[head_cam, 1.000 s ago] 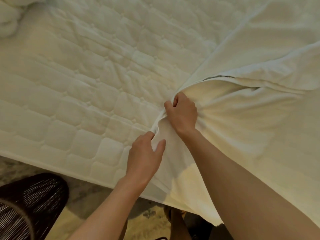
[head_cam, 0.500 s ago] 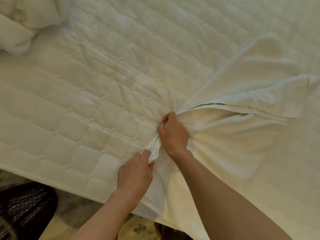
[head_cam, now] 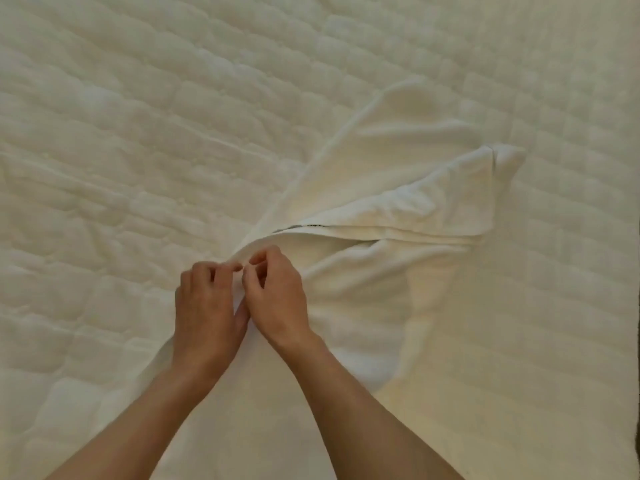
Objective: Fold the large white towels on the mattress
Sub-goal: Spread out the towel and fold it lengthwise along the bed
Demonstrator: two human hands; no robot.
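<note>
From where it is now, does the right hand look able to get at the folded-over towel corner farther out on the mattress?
Probably yes. The right hand is pinching the towel's edge beside the left hand, and nothing lies between it and the corner on the mattress. It would have to let go first and stretch out.

Soft, warm, fairly dim indoor light covers the whole frame, giving everything a cream-yellow cast. There is no glare. The upper left of the frame is slightly cooler and paler. Gentle shadows sit in the folds of the towel [head_cam: 398, 209] at centre right and under the two hands [head_cam: 242, 299] at lower centre. The quilted mattress [head_cam: 138, 133] looks soft and smeared, with fine texture lost. A thin dark strip edges the lower right.
</note>
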